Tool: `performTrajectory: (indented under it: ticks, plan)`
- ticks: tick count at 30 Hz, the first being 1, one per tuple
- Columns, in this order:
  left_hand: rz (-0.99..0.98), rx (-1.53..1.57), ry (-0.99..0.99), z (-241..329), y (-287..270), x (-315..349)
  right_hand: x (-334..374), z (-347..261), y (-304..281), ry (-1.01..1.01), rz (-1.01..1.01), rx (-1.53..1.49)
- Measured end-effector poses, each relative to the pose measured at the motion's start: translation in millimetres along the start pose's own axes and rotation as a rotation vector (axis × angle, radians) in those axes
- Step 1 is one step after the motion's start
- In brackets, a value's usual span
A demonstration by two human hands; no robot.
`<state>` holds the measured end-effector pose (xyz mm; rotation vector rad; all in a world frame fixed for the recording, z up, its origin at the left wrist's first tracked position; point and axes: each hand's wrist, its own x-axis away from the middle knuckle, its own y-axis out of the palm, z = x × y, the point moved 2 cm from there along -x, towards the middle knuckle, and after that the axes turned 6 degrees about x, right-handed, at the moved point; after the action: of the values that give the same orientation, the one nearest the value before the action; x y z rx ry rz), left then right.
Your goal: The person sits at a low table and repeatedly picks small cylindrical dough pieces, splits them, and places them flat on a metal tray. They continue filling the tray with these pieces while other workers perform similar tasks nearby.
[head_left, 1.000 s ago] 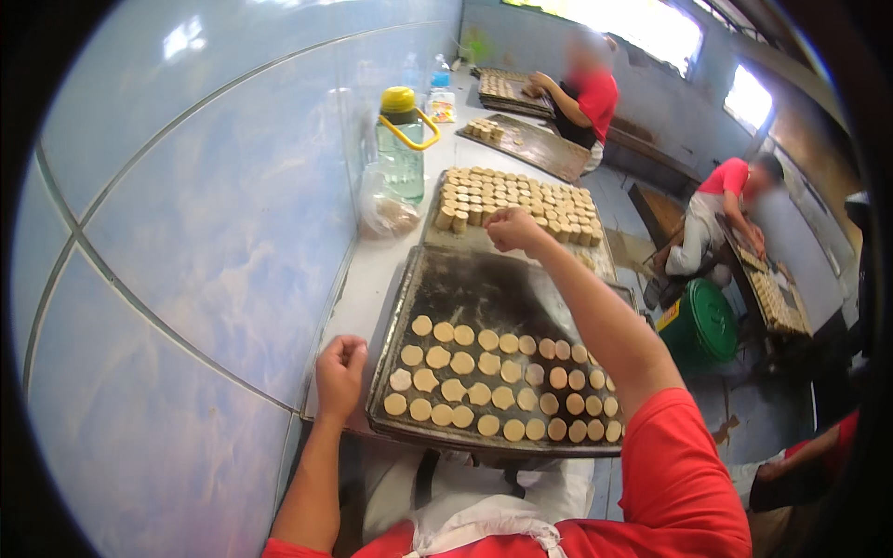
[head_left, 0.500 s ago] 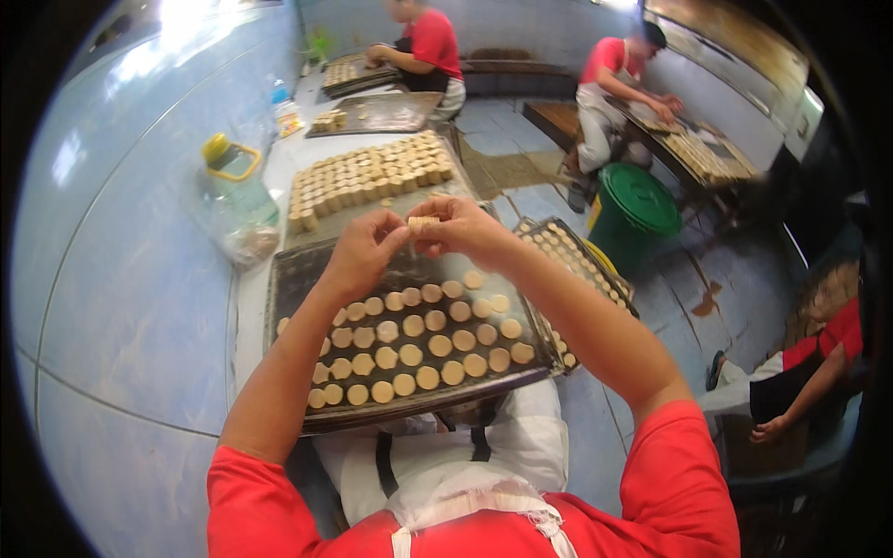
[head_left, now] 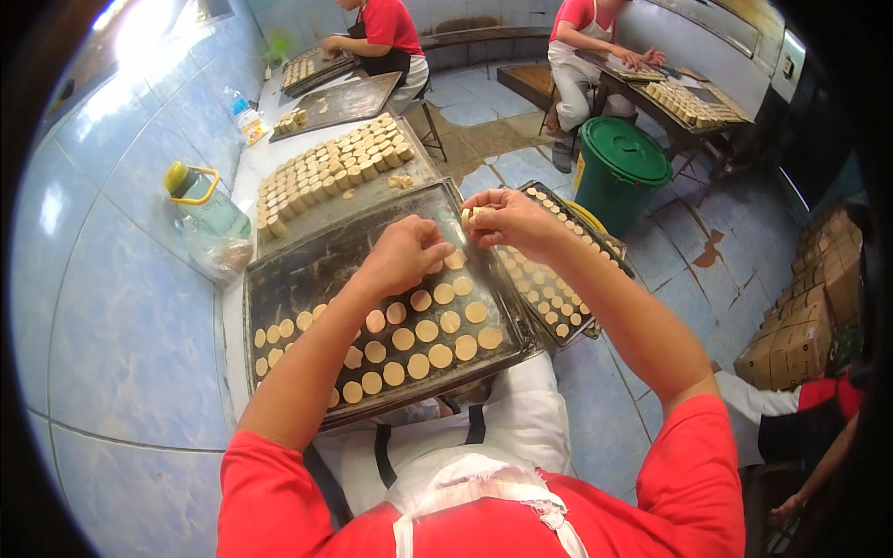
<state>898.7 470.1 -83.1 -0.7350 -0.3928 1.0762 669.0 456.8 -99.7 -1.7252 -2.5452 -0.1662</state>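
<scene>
Over the dark baking tray [head_left: 326, 270] on my lap, my left hand [head_left: 406, 258] is closed, its thumb and fingertips at a pale round dough disc [head_left: 455, 259] near the tray's right side. Whether the disc is lifted or lies on the tray is hard to tell. Rows of similar flat discs [head_left: 426, 331] cover the nearer part of the tray, partly hidden by my left forearm. Above the tray's far right corner, my right hand [head_left: 514, 221] pinches a short stack of dough discs [head_left: 472, 217] in its fingers.
Beyond my tray, many upright dough stacks [head_left: 335, 167] stand on a sheet. A second disc-filled tray [head_left: 549, 288] sits at the right. A yellow-capped jug [head_left: 205, 205] is by the left wall; a green lidded bin [head_left: 623, 163] stands on the floor. Other people work at far tables.
My hands, earlier together at the dough stack, have moved apart. The left has come down to the tray's right side with a disc; the right keeps the stack. The view has shifted.
</scene>
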Motion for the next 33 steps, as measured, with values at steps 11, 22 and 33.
performTrajectory:
  ticks: [11, 22, 33]
  plan:
    - [0.061, 0.338, 0.016, -5.0, -10.8, -19.4, -7.4, 1.3, 18.9, 0.045, 0.087, 0.003]
    - [-0.025, 0.371, 0.1, -3.4, -0.3, -32.1, 0.1, -2.7, 9.2, 0.007, 0.072, 0.212]
    - [0.054, 0.234, 0.051, -6.7, -18.9, -16.8, -17.7, -3.9, 19.7, -0.032, 0.062, 0.204]
